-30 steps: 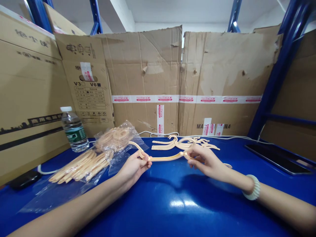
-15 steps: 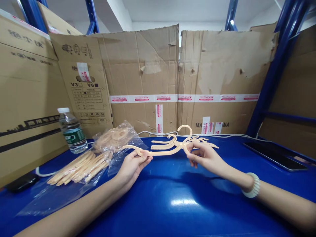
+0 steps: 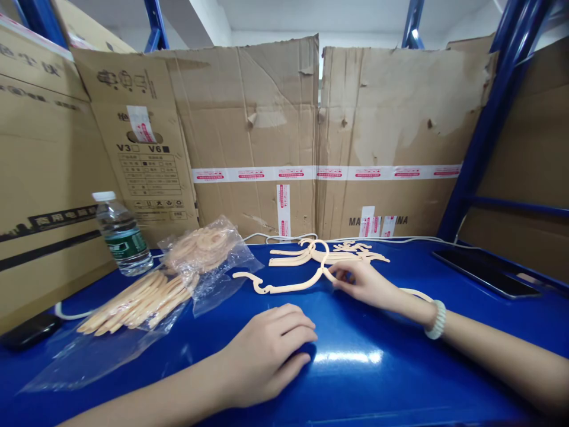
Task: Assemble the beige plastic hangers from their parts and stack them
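Note:
My right hand point(image 3: 362, 283) pinches one arm of a beige plastic hanger point(image 3: 296, 287) just right of its hook. The hanger lies low over the blue table, or on it; I cannot tell which. Its left arm reaches out to a curved end piece, and part of its right arm is hidden by my hand. In front of it, my left hand point(image 3: 271, 353) rests palm down near the tabletop, fingers loosely bent and a little apart, with nothing in them. More beige hanger pieces point(image 3: 291, 261) lie just behind the hook, and small curved pieces point(image 3: 351, 246) sit beside them.
Clear plastic bags of long beige pieces point(image 3: 128, 302) and ring-like pieces point(image 3: 200, 246) lie left. A water bottle point(image 3: 122, 237) stands behind them, and a black object point(image 3: 31, 329) lies at the left edge. A dark tablet-like slab point(image 3: 484, 273) is at right. Cardboard point(image 3: 253, 136) walls the back.
My left hand has let go of the hanger's left arm and moved down and right, toward me. The right hand still grips the hanger, which has come lower and slightly left.

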Demonstrator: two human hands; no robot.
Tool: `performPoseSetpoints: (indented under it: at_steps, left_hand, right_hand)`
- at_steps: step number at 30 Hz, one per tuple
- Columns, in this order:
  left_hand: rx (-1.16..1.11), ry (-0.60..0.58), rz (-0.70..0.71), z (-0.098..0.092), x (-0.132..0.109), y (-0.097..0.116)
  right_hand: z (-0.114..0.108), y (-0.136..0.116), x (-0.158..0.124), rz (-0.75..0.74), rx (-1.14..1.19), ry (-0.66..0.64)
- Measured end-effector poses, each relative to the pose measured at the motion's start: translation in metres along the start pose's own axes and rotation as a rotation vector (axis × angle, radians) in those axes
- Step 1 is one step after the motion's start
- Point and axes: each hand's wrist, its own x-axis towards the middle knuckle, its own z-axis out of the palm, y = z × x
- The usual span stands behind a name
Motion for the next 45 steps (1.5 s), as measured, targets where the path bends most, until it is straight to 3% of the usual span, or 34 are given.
performPoseSetpoints:
  at_steps: [8, 16, 20, 24, 27, 30, 33, 36, 38, 40, 43, 45]
  left_hand:
    - [0.14, 0.035, -0.166, 0.005, -0.005, -0.018]
    - [0.143, 0.008, -0.275, 0.004, -0.007, -0.021]
    - [0.061, 0.096, -0.273, 0.007, -0.007, -0.026]
    - [0.106, 0.146, -0.292, 0.001, -0.003, -0.043]
    - [0.165, 0.25, -0.316, -0.016, 0.001, -0.063]
    - [0.327, 0.385, -0.354, -0.046, 0.003, -0.077]
    - [0.771, 0.439, -0.62, -0.088, -0.006, -0.086]
    - [0.911, 0.526, -0.902, -0.133, -0.026, -0.098]
    - [0.823, 0.575, -1.014, -0.157, -0.042, -0.107]
    - [0.595, 0.658, -1.077, -0.173, -0.054, -0.115]
    - [0.181, 0.755, -1.044, -0.181, -0.061, -0.122]
    - [0.068, 0.781, -0.995, -0.18, -0.061, -0.124]
  right_hand:
    - [0.011, 0.001, -0.004, -0.072, -0.253, -0.019]
    - [-0.019, -0.002, -0.003, -0.087, -0.314, -0.195]
    - [-0.03, 0.001, -0.004, -0.088, -0.307, -0.284]
    - [-0.03, 0.003, -0.004, -0.08, -0.304, -0.281]
    - [-0.029, 0.003, -0.004, -0.079, -0.309, -0.271]
    - [-0.029, 0.003, -0.004, -0.082, -0.31, -0.271]
    - [-0.028, 0.004, -0.004, -0.088, -0.323, -0.26]
    - [-0.027, 0.006, -0.004, -0.084, -0.324, -0.258]
    - [-0.026, 0.007, -0.003, -0.077, -0.32, -0.264]
    - [-0.025, 0.007, -0.003, -0.074, -0.313, -0.265]
    - [-0.025, 0.007, -0.002, -0.061, -0.295, -0.271]
    - [-0.025, 0.008, -0.002, -0.052, -0.283, -0.283]
